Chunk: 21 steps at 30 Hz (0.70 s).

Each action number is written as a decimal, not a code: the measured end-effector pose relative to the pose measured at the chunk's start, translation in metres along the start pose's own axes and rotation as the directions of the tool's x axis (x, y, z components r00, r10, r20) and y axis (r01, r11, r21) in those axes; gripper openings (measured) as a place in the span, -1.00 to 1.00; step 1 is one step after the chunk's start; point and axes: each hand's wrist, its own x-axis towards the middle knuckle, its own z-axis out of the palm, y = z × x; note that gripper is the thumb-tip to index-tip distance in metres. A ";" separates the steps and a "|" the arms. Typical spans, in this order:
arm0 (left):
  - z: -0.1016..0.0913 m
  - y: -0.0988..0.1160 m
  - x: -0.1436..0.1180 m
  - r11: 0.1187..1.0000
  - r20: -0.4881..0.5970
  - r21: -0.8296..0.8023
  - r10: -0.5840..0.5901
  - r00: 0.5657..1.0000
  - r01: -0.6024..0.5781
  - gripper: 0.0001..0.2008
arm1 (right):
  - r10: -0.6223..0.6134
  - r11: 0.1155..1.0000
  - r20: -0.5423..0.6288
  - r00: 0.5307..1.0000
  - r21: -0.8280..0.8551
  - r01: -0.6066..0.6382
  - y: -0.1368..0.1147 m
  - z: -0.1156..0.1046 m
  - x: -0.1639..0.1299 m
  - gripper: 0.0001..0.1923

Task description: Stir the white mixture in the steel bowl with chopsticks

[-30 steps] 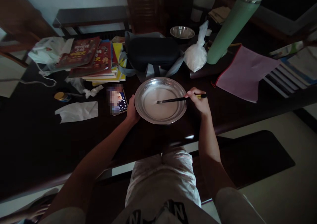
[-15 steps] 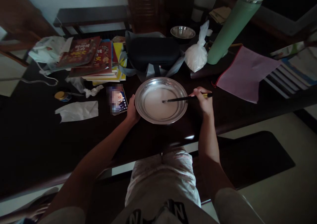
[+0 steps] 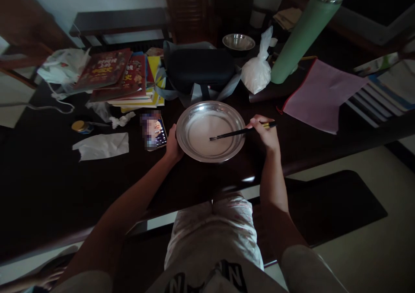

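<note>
While the bowl (image 3: pixel 183 135) at twelve o'clock is clasped at its nine by the left hand (image 3: pixel 174 145), the chopsticks (image 3: pixel 230 134) are pinched at three by the right hand (image 3: pixel 266 133); their tips are best kept low.

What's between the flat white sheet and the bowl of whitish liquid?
Head view: the lit phone, then the left hand at the near bowl's left side. The sheet lies left of both.

dark table (image 3: pixel 71 189) with metal basin (image 3: pixel 210 154), phone (image 3: pixel 160 133), books (image 3: pixel 105 68), white paper (image 3: pixel 102 146), perhaps a jar (image 3: pixel 81 126)
</note>
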 end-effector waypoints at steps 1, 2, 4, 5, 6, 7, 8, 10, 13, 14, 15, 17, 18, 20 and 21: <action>0.000 0.000 0.000 1.000 -0.002 0.002 0.003 1.000 -0.003 -0.62 | -0.014 1.000 0.026 1.000 -0.009 0.015 0.000 0.001 0.000 -0.48; 0.000 0.000 0.000 1.000 -0.003 0.004 0.007 1.000 -0.007 -0.62 | -0.030 0.999 0.038 0.999 -0.017 0.031 0.001 0.002 0.001 -0.49; 0.000 0.001 -0.001 1.000 -0.003 0.007 0.013 1.000 -0.013 -0.63 | -0.044 0.999 0.007 0.999 -0.026 0.044 0.002 0.002 0.001 -0.51; 0.000 0.001 -0.001 1.000 -0.003 0.009 0.013 1.000 -0.013 -0.64 | -0.037 0.999 -0.032 0.999 -0.023 0.037 0.002 0.002 0.001 -0.50; 0.000 0.001 -0.001 1.000 -0.003 0.009 0.011 1.000 -0.011 -0.64 | -0.025 1.000 -0.071 0.997 -0.017 0.023 0.002 0.000 0.001 -0.50; 0.000 0.001 -0.002 1.000 -0.003 0.007 0.008 1.000 -0.008 -0.64 | -0.015 1.000 -0.102 0.995 -0.008 0.015 0.002 -0.001 0.000 -0.48; 0.001 0.001 -0.002 1.000 -0.004 0.004 0.005 1.000 -0.005 -0.64 | -0.008 1.000 -0.109 0.994 0.002 0.008 0.002 -0.001 0.000 -0.46; 0.001 0.001 -0.002 1.000 -0.004 -0.004 0.005 1.000 -0.005 -0.64 | 0.005 1.000 -0.052 0.999 0.018 -0.004 0.001 -0.001 -0.001 -0.46; 0.002 0.001 -0.002 1.000 -0.004 -0.010 0.019 1.000 -0.019 -0.64 | -0.016 1.000 0.058 0.998 0.001 0.016 -0.001 0.004 0.000 -0.50; 0.002 0.001 -0.002 1.000 -0.003 -0.010 0.021 1.000 -0.021 -0.65 | -0.026 1.000 0.058 0.998 -0.008 0.027 -0.001 0.004 0.000 -0.49; 0.002 0.001 -0.002 1.000 -0.001 -0.010 0.021 1.000 -0.021 -0.65 | -0.023 1.000 0.032 0.999 -0.014 0.023 -0.001 0.005 0.000 -0.48; 0.001 0.001 -0.002 1.000 0.000 -0.006 0.014 1.000 -0.014 -0.64 | 0.000 1.000 -0.039 0.999 -0.022 -0.001 -0.001 0.003 0.000 -0.46; 0.001 0.001 -0.002 1.000 0.001 -0.003 0.012 1.000 -0.012 -0.63 | 0.012 1.000 -0.076 0.997 -0.024 -0.014 -0.002 0.002 0.000 -0.44; 0.000 0.001 -0.002 1.000 0.000 0.006 0.013 1.000 -0.013 -0.61 | 0.022 1.000 -0.075 0.997 -0.016 -0.024 -0.002 0.002 -0.001 -0.42; 0.000 0.001 -0.002 1.000 -0.002 0.011 0.015 1.000 -0.015 -0.60 | 0.022 1.000 -0.042 0.999 -0.013 -0.023 -0.003 0.002 -0.001 -0.42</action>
